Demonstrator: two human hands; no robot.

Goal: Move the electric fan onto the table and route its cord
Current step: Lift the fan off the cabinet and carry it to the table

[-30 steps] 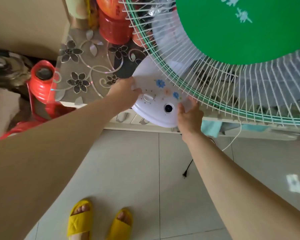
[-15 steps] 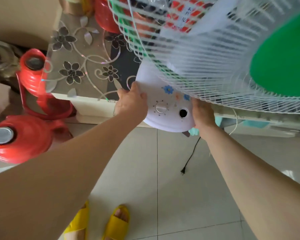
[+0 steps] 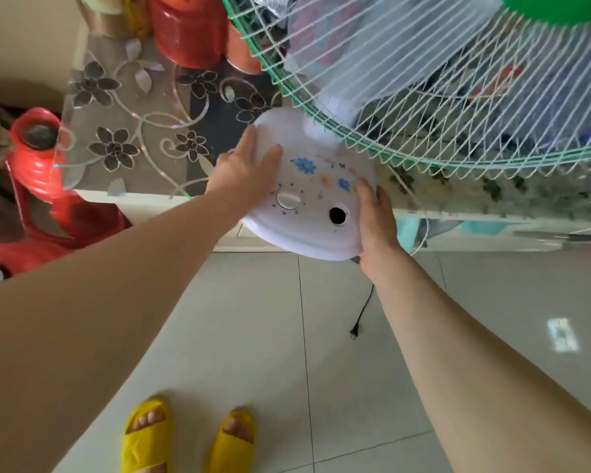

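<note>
At the table [image 3: 144, 196] edge, electric fan [image 3: 307, 199] base sits between both hands, overhanging the front rim. Left hand [image 3: 243, 175] flat on base's left side, fingers extended, palm pressing, not wrapped. Right hand [image 3: 376, 223] curled around base's right rim, thumb on top. Wire grille [image 3: 458, 97] tilted above base over tabletop. Black cord [image 3: 364, 308] hangs below the right wrist, plug [image 3: 354, 333] near floor tiles.
</note>
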